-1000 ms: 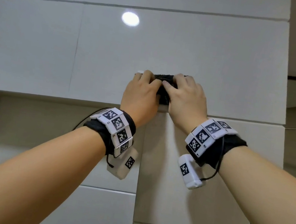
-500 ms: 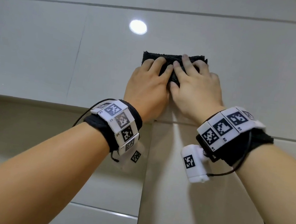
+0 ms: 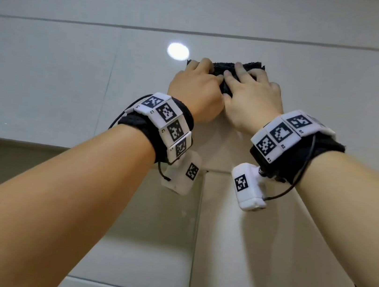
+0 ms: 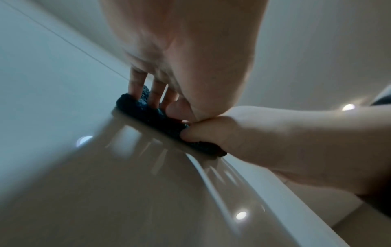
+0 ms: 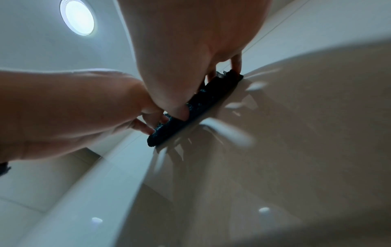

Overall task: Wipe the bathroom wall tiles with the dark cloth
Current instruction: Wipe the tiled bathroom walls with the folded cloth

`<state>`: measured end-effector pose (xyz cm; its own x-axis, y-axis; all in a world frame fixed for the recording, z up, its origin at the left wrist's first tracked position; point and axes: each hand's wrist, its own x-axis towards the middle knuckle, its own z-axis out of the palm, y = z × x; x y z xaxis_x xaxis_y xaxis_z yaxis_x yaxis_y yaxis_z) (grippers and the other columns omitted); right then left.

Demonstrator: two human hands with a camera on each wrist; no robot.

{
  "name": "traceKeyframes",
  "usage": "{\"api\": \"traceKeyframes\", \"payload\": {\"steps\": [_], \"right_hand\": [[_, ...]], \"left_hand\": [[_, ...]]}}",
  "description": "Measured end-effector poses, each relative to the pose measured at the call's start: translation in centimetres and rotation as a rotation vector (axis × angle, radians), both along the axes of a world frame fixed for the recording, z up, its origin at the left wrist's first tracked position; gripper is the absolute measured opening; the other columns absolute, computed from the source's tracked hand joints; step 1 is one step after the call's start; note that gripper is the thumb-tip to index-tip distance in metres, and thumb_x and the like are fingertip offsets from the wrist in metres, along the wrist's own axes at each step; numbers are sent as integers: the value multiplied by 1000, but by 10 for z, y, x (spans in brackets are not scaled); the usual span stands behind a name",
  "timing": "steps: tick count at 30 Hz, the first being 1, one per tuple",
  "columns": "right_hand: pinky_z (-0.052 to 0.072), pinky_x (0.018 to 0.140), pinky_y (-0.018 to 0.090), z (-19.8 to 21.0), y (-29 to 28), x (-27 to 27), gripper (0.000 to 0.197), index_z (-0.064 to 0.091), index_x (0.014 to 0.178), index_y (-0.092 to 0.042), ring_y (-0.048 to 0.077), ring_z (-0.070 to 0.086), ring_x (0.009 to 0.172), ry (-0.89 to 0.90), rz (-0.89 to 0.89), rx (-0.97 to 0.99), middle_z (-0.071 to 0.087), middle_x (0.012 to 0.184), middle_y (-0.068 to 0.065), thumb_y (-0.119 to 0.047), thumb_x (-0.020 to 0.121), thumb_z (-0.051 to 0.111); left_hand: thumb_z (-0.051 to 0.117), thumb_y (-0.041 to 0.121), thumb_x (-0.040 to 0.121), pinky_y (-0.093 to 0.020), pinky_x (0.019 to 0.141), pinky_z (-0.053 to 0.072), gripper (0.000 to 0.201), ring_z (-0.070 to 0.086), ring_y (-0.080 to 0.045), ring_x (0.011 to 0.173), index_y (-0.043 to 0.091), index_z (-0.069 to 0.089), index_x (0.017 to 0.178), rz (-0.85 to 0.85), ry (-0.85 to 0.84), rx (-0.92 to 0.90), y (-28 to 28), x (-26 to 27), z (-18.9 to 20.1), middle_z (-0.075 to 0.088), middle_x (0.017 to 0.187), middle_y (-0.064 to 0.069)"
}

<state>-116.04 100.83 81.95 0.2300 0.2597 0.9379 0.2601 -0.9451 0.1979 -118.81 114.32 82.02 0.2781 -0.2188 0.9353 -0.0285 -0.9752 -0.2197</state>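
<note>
You had the folded dark cloth point(image 3: 221, 70) pressed flat against the glossy wall tile point(image 3: 314, 88), its long axis running level, left to right, just right of the round light reflection point(image 3: 178, 51). Your left hand point(image 3: 195, 90) covered the cloth's left part and your right hand point(image 3: 251, 98) its right part, thumbs touching between them. Your fingers point(image 4: 155, 94) lay slightly spread and nearly straight, tips pushing on the cloth rather than clutching it.

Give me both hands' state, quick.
Left hand: open, fingers pressing the cloth onto the tile.
Right hand: open, also pressing the cloth.
</note>
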Motion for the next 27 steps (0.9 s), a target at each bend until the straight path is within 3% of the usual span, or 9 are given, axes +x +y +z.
{"api": "traceKeyframes", "payload": {"steps": [6,8,11,13,16,20,23,25,27], "right_hand": [[28,106,46,-42,-1,-7,60,22,154,-27,26,21,141,-3,-19,-45,14,163,-1,-43,98,35],[30,104,46,-58,-2,-8,62,23,154,-26,26,23,140,3,-38,-71,15,163,0,-42,97,38],[31,101,44,-75,0,-10,65,24,154,-24,26,25,139,25,-57,-89,15,163,2,-38,94,44],[30,102,44,-79,1,-15,66,23,154,-22,26,24,141,49,-67,-100,14,163,3,-35,92,44],[29,110,45,-89,2,-23,66,27,153,-19,26,22,144,49,-63,-128,17,162,6,-35,91,45],[29,113,43,-108,4,-18,65,32,152,-10,27,26,145,30,1,-155,28,159,8,-33,92,46],[25,117,44,-108,6,-9,69,27,153,-8,28,21,148,66,19,-156,22,161,9,-39,92,34],[28,115,46,-103,8,-6,72,34,151,-9,29,25,147,59,55,-137,27,159,9,-43,89,21],[23,118,45,-94,10,-2,69,28,154,-12,26,19,149,41,65,-142,21,162,6,-42,92,19]], "left_hand": [[40,27,93,-38,94,42,45,41,-30,121,23,56,136,-5,36,11,2,-10,-38,46,131,-7],[29,33,88,-36,91,43,58,41,-30,119,23,52,140,17,62,22,5,-16,-55,46,133,-8],[3,40,66,-35,82,39,90,45,-30,114,18,52,139,101,86,41,2,-23,-77,49,131,-8],[9,37,68,-36,81,36,83,46,-31,114,14,53,136,158,102,36,-2,-27,-86,51,127,-8],[36,38,77,-38,86,38,69,46,-31,120,11,48,140,203,129,61,-1,-29,-91,51,130,-7],[30,39,86,-42,99,41,71,39,-34,136,9,38,150,132,148,8,-2,-28,-98,42,148,-12],[40,39,96,-40,116,25,69,15,-31,151,15,20,157,106,152,18,3,-18,-101,18,164,-9],[36,39,98,-39,120,19,68,9,-29,153,17,15,159,96,145,12,9,-14,-98,10,166,-8],[35,39,98,-38,121,17,68,7,-28,153,18,14,159,89,126,1,13,-10,-92,8,167,-6]]}}
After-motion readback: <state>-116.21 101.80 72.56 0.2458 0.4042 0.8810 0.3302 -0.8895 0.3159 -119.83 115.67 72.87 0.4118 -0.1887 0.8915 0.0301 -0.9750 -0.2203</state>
